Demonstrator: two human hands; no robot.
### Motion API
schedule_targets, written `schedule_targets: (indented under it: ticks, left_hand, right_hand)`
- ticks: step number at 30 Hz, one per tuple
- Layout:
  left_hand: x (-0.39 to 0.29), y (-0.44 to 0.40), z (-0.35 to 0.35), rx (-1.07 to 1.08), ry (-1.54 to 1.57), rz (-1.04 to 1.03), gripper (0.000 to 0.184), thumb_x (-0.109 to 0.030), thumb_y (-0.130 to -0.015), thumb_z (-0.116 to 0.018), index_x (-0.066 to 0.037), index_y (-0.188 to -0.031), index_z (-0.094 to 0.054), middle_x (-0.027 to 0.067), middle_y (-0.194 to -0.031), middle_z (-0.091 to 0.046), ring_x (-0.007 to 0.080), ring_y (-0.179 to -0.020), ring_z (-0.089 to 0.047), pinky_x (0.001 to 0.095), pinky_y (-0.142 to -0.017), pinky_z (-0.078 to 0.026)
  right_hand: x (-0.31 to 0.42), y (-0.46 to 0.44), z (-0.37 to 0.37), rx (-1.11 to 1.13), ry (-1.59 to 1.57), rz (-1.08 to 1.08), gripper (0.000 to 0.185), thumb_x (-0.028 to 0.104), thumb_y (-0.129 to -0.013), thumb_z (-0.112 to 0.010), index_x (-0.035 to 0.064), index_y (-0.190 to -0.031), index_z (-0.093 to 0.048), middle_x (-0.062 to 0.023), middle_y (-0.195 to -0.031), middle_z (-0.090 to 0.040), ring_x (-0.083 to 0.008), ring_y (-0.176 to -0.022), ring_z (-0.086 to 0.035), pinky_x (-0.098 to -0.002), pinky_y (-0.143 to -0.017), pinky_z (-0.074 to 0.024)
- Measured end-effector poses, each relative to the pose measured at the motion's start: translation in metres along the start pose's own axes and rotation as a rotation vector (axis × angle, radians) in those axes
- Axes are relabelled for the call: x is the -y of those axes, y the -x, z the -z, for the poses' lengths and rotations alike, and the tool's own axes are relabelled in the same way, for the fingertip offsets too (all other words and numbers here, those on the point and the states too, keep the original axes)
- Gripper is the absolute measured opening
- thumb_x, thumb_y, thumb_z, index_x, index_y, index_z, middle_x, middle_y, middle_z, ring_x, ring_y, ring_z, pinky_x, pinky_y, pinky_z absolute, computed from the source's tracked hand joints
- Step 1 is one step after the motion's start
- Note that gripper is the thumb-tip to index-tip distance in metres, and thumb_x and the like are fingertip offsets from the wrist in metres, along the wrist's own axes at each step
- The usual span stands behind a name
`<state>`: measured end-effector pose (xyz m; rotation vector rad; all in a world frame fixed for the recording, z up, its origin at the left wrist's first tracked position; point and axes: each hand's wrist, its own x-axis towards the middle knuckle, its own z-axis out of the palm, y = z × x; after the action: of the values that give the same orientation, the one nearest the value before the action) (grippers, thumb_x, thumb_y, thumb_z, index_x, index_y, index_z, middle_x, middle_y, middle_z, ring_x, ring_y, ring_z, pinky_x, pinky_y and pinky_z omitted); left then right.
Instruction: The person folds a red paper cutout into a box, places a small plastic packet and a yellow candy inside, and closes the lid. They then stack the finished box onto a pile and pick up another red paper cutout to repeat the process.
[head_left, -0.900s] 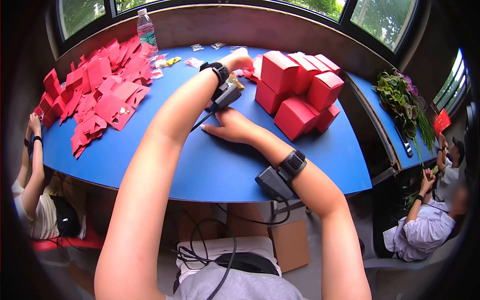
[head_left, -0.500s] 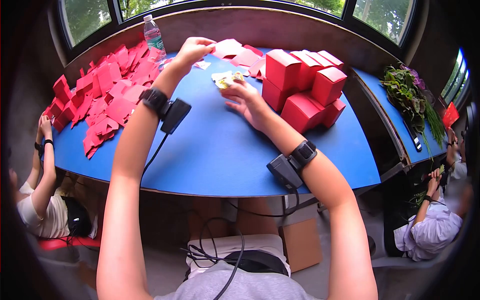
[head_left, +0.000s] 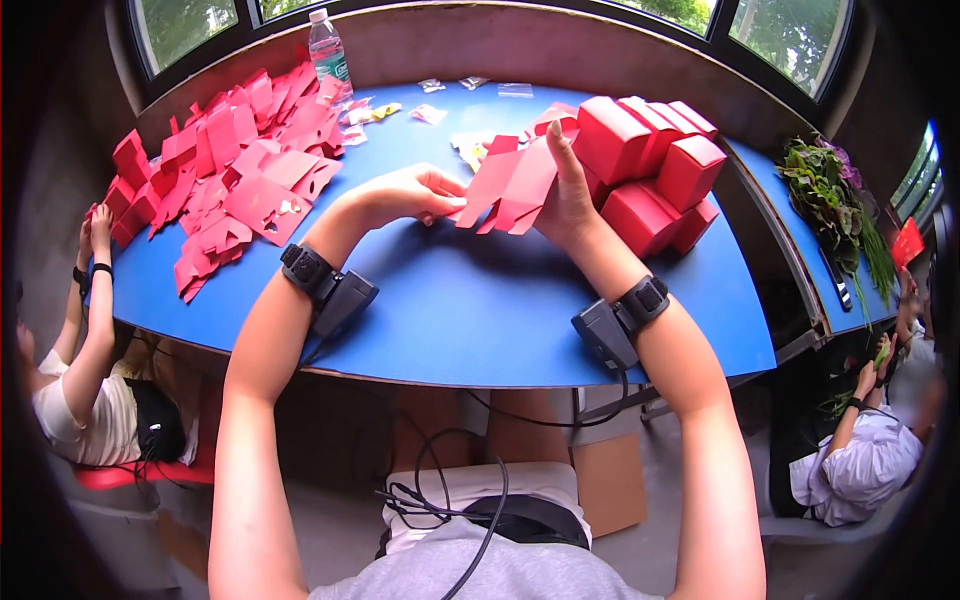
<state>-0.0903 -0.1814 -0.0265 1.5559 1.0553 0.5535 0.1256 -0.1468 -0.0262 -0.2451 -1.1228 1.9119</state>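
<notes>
An unfolded red cardboard box (head_left: pixel 512 185), its flaps spread, is held above the table between my hands. My left hand (head_left: pixel 412 193) pinches its left edge with thumb and fingertips. At the right edge my right hand (head_left: pixel 572 200) grips it, thumb pointing up and the other fingers mostly hidden behind the card. A crumpled white and yellow wrapper (head_left: pixel 470 150) lies just beyond the box. Close to my right hand stands a stack of folded red boxes (head_left: pixel 650 165).
Loose red box blanks (head_left: pixel 245 165) pile up at the left of the blue table (head_left: pixel 440 310), with a water bottle (head_left: pixel 329 55) behind. Small packets (head_left: pixel 428 114) lie at the back. Another person's hands (head_left: pixel 98 225) reach the pile. Leafy greens (head_left: pixel 825 195) cover a side table.
Both hands have drawn nearer, and an unfolded red box from the back is now between them. My right hand has let go of the crumpled wrapper, which stays on the table.
</notes>
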Motion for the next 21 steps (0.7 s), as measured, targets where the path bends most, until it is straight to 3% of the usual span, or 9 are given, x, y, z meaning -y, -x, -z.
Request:
schedule_targets:
  ticks: [2, 6, 8, 10, 11, 14, 15, 19, 21]
  left_hand:
    - [-0.007, 0.005, -0.007, 0.02, -0.167, -0.009, 0.041, -0.023, -0.085, -0.06, -0.005, -0.122, -0.055, -0.0044, -0.083, -0.061, 0.0033, -0.071, -0.049, 0.0186, -0.061, -0.039]
    - [-0.014, 0.008, -0.019, -0.061, -0.304, -0.115, 0.039, -0.026, -0.088, -0.056, -0.003, -0.12, -0.056, -0.0005, -0.086, -0.06, 0.0085, -0.074, -0.051, 0.0244, -0.069, -0.044]
    - [-0.018, 0.009, -0.022, -0.039, -0.471, -0.176, 0.045, -0.024, -0.09, -0.054, -0.004, -0.129, -0.046, 0.0063, -0.1, -0.06, 0.0137, -0.087, -0.054, 0.0289, -0.079, -0.046]
    - [-0.012, 0.008, -0.026, -0.158, -0.189, -0.385, 0.056, -0.023, -0.089, -0.056, -0.007, -0.138, -0.032, 0.0149, -0.118, -0.055, 0.0187, -0.106, -0.052, 0.033, -0.092, -0.041]
    - [-0.013, 0.007, -0.022, -0.123, -0.196, -0.423, 0.075, -0.023, -0.086, -0.062, -0.01, -0.143, -0.015, 0.0187, -0.123, -0.049, 0.0218, -0.114, -0.049, 0.0348, -0.095, -0.041]
    - [-0.02, 0.01, -0.03, -0.162, -0.096, -0.487, 0.084, -0.013, -0.081, -0.066, -0.012, -0.144, -0.01, 0.0175, -0.127, -0.043, 0.0232, -0.116, -0.047, 0.0377, -0.094, -0.043]
    - [-0.019, 0.008, -0.027, -0.213, -0.109, -0.472, 0.098, -0.015, -0.074, -0.075, -0.013, -0.144, -0.006, 0.0176, -0.128, -0.04, 0.0263, -0.116, -0.048, 0.0399, -0.093, -0.044]
    - [-0.013, 0.005, -0.024, -0.408, -0.252, -0.597, 0.112, -0.026, -0.063, -0.083, -0.01, -0.143, -0.007, 0.0224, -0.123, -0.043, 0.0311, -0.107, -0.055, 0.0388, -0.086, -0.049]
    - [-0.01, 0.003, -0.022, -0.556, -0.29, -0.584, 0.099, -0.026, -0.066, -0.081, -0.007, -0.14, -0.017, 0.0214, -0.122, -0.045, 0.0295, -0.105, -0.057, 0.0365, -0.081, -0.052]
  right_hand:
    - [0.002, 0.004, -0.002, 0.035, 0.053, -0.08, 0.087, 0.064, -0.067, -0.066, -0.0033, -0.116, -0.042, -0.0171, -0.109, -0.051, -0.0267, -0.106, -0.052, -0.0408, -0.093, -0.0422]
    - [0.004, 0.008, -0.012, 0.071, 0.151, -0.103, 0.068, 0.046, -0.073, -0.07, 0.0013, -0.117, -0.043, -0.0148, -0.109, -0.051, -0.0251, -0.104, -0.053, -0.038, -0.09, -0.0448]
    - [0.008, 0.007, -0.012, 0.078, 0.173, -0.093, 0.062, 0.035, -0.075, -0.07, 0.0048, -0.121, -0.041, -0.0121, -0.108, -0.051, -0.0232, -0.105, -0.053, -0.0355, -0.089, -0.0453]
    - [0.008, 0.006, -0.014, -0.015, 0.396, 0.135, 0.064, 0.031, -0.076, -0.07, 0.0061, -0.124, -0.037, -0.0105, -0.107, -0.052, -0.022, -0.105, -0.053, -0.0343, -0.088, -0.0452]
    - [0.004, 0.0, -0.005, 0.025, 0.481, 0.156, 0.069, 0.034, -0.076, -0.071, 0.0072, -0.128, -0.033, -0.0117, -0.11, -0.052, -0.0218, -0.108, -0.052, -0.0346, -0.089, -0.0444]
    - [0.001, -0.001, -0.007, 0.011, 0.598, 0.144, 0.072, 0.041, -0.078, -0.069, 0.0064, -0.129, -0.032, -0.0132, -0.115, -0.051, -0.0221, -0.11, -0.051, -0.0356, -0.091, -0.0433]
    - [0.0, -0.002, -0.007, 0.014, 0.653, 0.187, 0.073, 0.048, -0.08, -0.065, 0.0063, -0.13, -0.031, -0.0145, -0.119, -0.05, -0.0222, -0.113, -0.05, -0.0359, -0.093, -0.0424]
    - [0.0, -0.005, -0.001, 0.067, 0.782, 0.28, 0.069, 0.046, -0.085, -0.058, 0.0037, -0.131, -0.027, -0.0165, -0.12, -0.049, -0.0239, -0.113, -0.05, -0.035, -0.092, -0.0429]
    - [-0.007, -0.01, 0.005, 0.077, 0.896, 0.367, 0.073, 0.045, -0.086, -0.056, 0.0024, -0.134, -0.021, -0.0177, -0.12, -0.049, -0.025, -0.112, -0.05, -0.0352, -0.092, -0.043]
